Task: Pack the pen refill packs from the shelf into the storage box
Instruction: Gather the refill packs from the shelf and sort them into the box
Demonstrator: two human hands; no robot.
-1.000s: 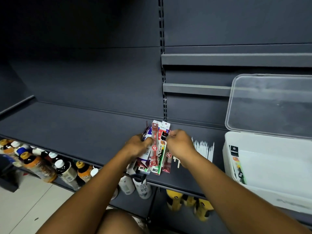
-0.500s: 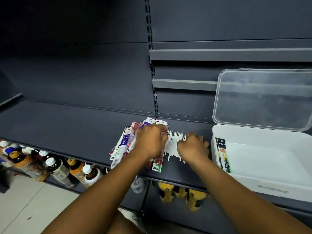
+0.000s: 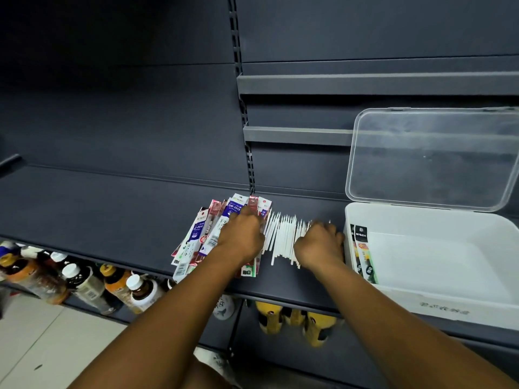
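A fanned pile of pen refill packs (image 3: 196, 237) in red, blue and white wrappers lies on the dark shelf (image 3: 98, 209). My left hand (image 3: 243, 237) lies on the pile's right side, fingers curled over the packs. To its right a row of thin white refills (image 3: 282, 238) lies on the shelf. My right hand (image 3: 318, 244) covers the row's right end with curled fingers, close to the box wall. The white storage box (image 3: 421, 217) stands at the right, holding two packs (image 3: 362, 254) against its left wall.
The box's clear lid (image 3: 432, 158) stands open against the back panel. Two narrow grey rails (image 3: 295, 134) are mounted above the shelf. Several bottles (image 3: 84, 282) and yellow items (image 3: 295, 321) sit on the lower shelf. Pale floor tiles show bottom left.
A second ago both hands held the packs up as a bundle. Now the packs lie fanned on the shelf under my left hand. My right hand has moved right onto the white refills.
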